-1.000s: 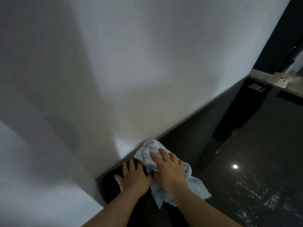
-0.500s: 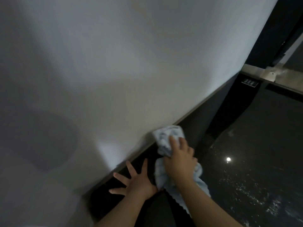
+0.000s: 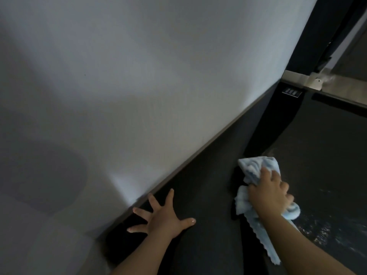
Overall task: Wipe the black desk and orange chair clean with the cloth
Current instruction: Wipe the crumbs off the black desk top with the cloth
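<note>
White wall [image 3: 149, 76] (close) borders black desk [image 3: 208, 195].

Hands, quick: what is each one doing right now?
Left hand: open, fingers spread flat on the black desk surface, holding nothing.
Right hand: closed around the crumpled light blue cloth.

Counting what's visible, pretty short list: two bare hands, left [image 3: 164, 217] and right [image 3: 268, 193]. One crumpled light-blue cloth with a scalloped edge [image 3: 256, 171]. One dark, nearly black surface [image 3: 208, 195]. One plain white wall [image 3: 139, 76]. One small dark label with pale marks [image 3: 292, 91]. One metal rail [image 3: 297, 80].
</note>
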Available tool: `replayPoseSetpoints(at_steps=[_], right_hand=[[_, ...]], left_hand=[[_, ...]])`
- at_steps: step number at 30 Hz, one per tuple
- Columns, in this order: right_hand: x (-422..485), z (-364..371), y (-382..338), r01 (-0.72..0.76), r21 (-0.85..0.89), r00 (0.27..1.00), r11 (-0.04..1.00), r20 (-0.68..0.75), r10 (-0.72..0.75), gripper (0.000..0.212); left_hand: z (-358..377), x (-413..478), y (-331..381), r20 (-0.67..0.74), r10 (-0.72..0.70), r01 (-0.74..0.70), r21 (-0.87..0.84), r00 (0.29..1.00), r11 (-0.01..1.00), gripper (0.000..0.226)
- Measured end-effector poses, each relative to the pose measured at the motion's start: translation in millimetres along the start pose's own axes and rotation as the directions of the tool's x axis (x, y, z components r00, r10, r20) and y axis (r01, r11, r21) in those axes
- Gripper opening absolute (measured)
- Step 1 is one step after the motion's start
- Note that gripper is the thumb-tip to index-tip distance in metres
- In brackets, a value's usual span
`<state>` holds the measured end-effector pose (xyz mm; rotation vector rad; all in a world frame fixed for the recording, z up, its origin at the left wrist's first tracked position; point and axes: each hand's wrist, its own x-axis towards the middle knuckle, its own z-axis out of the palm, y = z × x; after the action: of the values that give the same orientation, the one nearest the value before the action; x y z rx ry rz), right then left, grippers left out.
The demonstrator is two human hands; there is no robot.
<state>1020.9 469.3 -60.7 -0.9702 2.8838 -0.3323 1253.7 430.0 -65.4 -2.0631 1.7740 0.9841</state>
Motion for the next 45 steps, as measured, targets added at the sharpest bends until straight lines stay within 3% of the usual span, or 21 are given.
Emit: replayPoseSetpoints(at_steps=[3,5,7,12,16,19,21,23,24,25,26,29,31,33,35,38,39,40,42,45], right_hand=[[-26.9,5.6,-42.2,0.22,0.067,0.975,0.973,0.005,-0.22,0.063],[-48.2,18.1,-73.2,0.437,0.049,0.889,0.898,0.131,-0.439,0.064],[-50.7,28.0,-80.1,0.531,0.005,0.825,0.847,0.224,-0.518,0.064],[-6.9,16.8,-5.9,0.275,-0.031,0.956,0.961,0.114,-0.27,0.063],[-1.8,-5.3,36.8,0.053,-0.02,0.993,0.998,0.107,-0.051,0.056],[-26.2,-12.0,21.5,0.135,0.054,0.99,0.989,0.039,-0.138,0.055],[-65.8,-4.5,-7.9,0.375,0.047,0.923,0.926,0.073,-0.378,0.06],[-112.1,13.6,-26.2,0.636,0.051,0.757,0.77,0.154,-0.635,0.065],[-125.0,19.9,-26.1,0.707,0.033,0.69,0.706,0.187,-0.699,0.068],[-125.5,23.5,-20.2,0.733,-0.003,0.667,0.68,0.198,-0.718,0.07],[-115.9,24.7,-10.8,0.716,-0.047,0.691,0.697,0.191,-0.697,0.071],[-77.2,16.1,26.0,0.52,-0.172,0.854,0.837,0.133,-0.503,0.071],[-59.4,-0.3,39.5,0.379,-0.143,0.925,0.914,0.088,-0.37,0.066],[-61.9,-12.0,35.9,0.307,-0.032,0.951,0.951,0.057,-0.305,0.06],[-88.2,-17.1,19.6,0.442,0.046,0.895,0.896,0.039,-0.444,0.057],[-160.7,-2.5,8.1,0.784,0.103,0.608,0.612,0.066,-0.791,0.058],[-175.5,1.9,12.2,0.83,0.11,0.54,0.547,0.094,-0.837,0.059],[-177.0,4.0,17.5,0.838,0.106,0.525,0.534,0.106,-0.845,0.059],[-154.3,4.0,25.0,0.791,0.017,0.607,0.612,0.105,-0.788,0.06],[-100.5,-0.3,39.4,0.58,-0.046,0.809,0.813,0.145,-0.569,0.064]], left_hand=[[1.7,0.3,-1.0,-0.018,0.013,-0.013,0.008,1.0,1.0,0.11],[4.2,-0.9,-2.1,-0.032,0.02,-0.019,0.011,0.999,1.0,0.111],[7.5,-2.4,-4.0,-0.055,0.021,-0.02,0.024,0.998,1.0,0.111],[17.6,-7.1,-8.5,-0.124,0.067,-0.058,0.074,0.99,0.996,0.1],[28.9,-12.7,-18.5,-0.165,0.13,-0.102,0.17,0.978,0.98,0.079],[30.8,-15.5,-25.4,-0.174,0.165,-0.136,0.169,0.971,0.976,0.064],[31.4,-19.0,-31.2,-0.191,0.199,-0.167,0.169,0.961,0.971,0.057],[35.3,-24.5,-39.0,-0.239,0.259,-0.213,0.203,0.936,0.956,0.052],[38.1,-27.6,-43.3,-0.263,0.289,-0.234,0.223,0.92,0.947,0.05],[41.0,-30.5,-48.3,-0.279,0.313,-0.251,0.236,0.908,0.939,0.05],[43.2,-32.2,-52.5,-0.287,0.331,-0.266,0.244,0.899,0.933,0.051],[46.9,-37.1,-61.9,-0.292,0.361,-0.295,0.247,0.886,0.923,0.052],[48.3,-40.0,-64.6,-0.293,0.377,-0.316,0.237,0.878,0.919,0.053],[50.9,-43.0,-66.8,-0.292,0.395,-0.339,0.227,0.871,0.913,0.055],[55.2,-46.3,-72.8,-0.301,0.42,-0.364,0.224,0.856,0.904,0.058],[63.1,-53.1,-87.4,-0.325,0.483,-0.437,0.207,0.813,0.875,0.057],[65.7,-56.4,-91.6,-0.336,0.49,-0.446,0.204,0.804,0.871,0.056],[67.6,-59.1,-95.4,-0.344,0.49,-0.441,0.214,0.801,0.871,0.056],[70.8,-63.1,-99.9,-0.343,0.484,-0.418,0.251,0.805,0.873,0.055],[74.1,-69.3,-102.1,-0.322,0.468,-0.394,0.269,0.823,0.879,0.054]])
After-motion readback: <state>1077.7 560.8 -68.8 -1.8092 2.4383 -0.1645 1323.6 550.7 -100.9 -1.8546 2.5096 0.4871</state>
